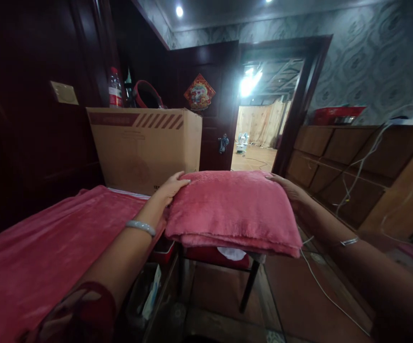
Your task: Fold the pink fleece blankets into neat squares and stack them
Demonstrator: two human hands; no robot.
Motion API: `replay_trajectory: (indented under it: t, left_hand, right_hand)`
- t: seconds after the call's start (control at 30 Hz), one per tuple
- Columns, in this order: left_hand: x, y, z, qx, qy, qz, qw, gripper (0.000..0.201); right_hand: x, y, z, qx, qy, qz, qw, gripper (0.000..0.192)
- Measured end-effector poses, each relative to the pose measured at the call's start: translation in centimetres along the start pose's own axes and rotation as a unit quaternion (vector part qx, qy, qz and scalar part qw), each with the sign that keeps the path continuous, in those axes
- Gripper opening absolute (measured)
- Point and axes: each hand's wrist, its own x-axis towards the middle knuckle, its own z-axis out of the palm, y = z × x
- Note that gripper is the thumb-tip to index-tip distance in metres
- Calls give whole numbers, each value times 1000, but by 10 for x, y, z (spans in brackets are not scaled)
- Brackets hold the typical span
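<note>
We judge folding finished: left hand (pixel 170 186) and right hand (pixel 288 188) lie flat, fingers together, on the folded pink blanket (pixel 232 209) before the cardboard box (pixel 145 143); next needs a two-sided grip.

Folded pink blanket (pixel 232 209): plush, fuzzy fabric, folded into a thick rectangular stack w/ several layers showing at its front edge. Lies flat, roughly level, on a small dark-legged stool, front edge overhanging slightly. Far corners are covered by palms on both sides. Sits just right of a pink-covered bed
</note>
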Motion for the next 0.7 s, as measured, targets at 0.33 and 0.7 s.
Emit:
replay_trajectory:
  t: [0.33,0.7]
  left_hand:
    - [-8,6,11,11,-2,34,999,63]
    - [-57,27,15,276,56,225,933,59]
  right_hand:
    - [-1,5,-17,43,-4,75,996,37]
    - [-24,-42,-7,-385,51,-234,891,56]
